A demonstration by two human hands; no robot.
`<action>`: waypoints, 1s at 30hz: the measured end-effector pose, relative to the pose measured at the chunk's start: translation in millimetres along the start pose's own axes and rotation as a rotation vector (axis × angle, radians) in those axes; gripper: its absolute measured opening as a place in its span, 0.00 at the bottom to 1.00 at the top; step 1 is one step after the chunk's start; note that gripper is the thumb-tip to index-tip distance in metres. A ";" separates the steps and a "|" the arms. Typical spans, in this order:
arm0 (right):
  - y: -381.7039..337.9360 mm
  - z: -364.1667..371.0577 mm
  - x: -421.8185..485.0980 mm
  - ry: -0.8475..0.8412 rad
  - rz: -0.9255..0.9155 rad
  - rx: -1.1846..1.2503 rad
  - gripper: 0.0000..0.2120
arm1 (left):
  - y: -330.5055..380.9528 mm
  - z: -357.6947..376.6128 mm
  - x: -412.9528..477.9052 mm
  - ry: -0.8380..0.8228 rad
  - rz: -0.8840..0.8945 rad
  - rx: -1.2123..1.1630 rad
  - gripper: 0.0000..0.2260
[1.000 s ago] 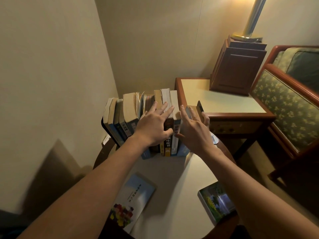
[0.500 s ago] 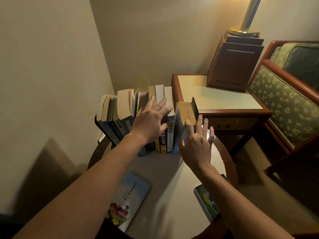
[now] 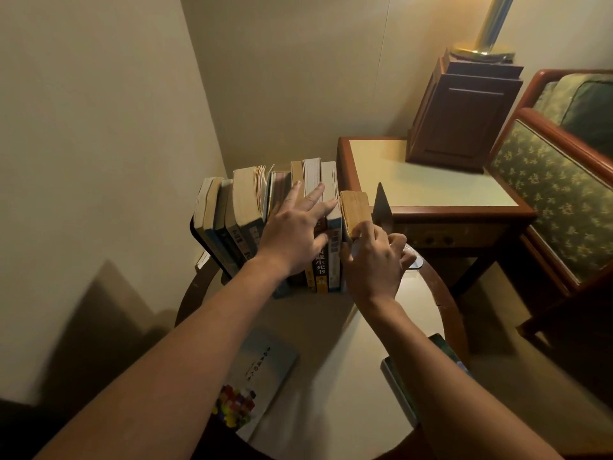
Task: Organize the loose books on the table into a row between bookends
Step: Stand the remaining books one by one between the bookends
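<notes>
Beige walls meet in a corner behind a round table with a pale top and a dark wooden rim. At its far left a black metal bookend is seen, and a row of upright paperback books is propped against it, spines turned toward the near side. The left hand is laid flat against the right part of this row, its fingers held straight and spread wide over spines and top edges, with nothing gripped. Just right of the row a small yellowed book with thick tan page edges is stood upright, touching the last blue-spined volume. It is pinched low down by the right hand, the thumb set on its left side and the forefinger on the page edges, the other fingers being curled. Close beside this book on the right a dark pointed bookend is stood; whether the two touch cannot be told. On the near part of the table two loose books are left lying flat: a grey-covered book with coloured blocks beside the left forearm, and a green-covered book at the right rim, partly hidden by the right forearm. Farther right a square wooden side table with a cream top is seen, bearing a dark wooden lamp base, and an armchair with green floral upholstery is placed at the far right.
</notes>
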State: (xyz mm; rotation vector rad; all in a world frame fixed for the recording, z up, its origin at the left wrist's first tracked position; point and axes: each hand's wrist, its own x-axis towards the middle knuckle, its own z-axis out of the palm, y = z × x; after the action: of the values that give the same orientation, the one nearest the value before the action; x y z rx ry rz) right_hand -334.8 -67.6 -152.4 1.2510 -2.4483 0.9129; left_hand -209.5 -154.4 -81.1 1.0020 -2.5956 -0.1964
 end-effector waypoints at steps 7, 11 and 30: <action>-0.4 -6.0 12.3 -0.088 -0.120 0.100 0.18 | -3.2 0.7 0.5 -0.005 -0.013 -0.009 0.28; 6.9 -5.9 4.5 -0.078 -0.220 0.125 0.21 | -4.5 2.3 -0.6 0.017 -0.028 -0.025 0.27; 21.2 -13.3 8.9 -0.080 -0.126 0.394 0.27 | 1.3 4.5 4.2 0.013 -0.026 -0.049 0.28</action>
State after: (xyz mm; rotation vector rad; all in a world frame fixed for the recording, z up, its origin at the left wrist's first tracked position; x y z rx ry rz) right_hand -357.9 -55.7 -146.7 1.5730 -2.2844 1.3793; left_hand -214.8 -156.2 -83.8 1.0175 -2.5539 -0.2577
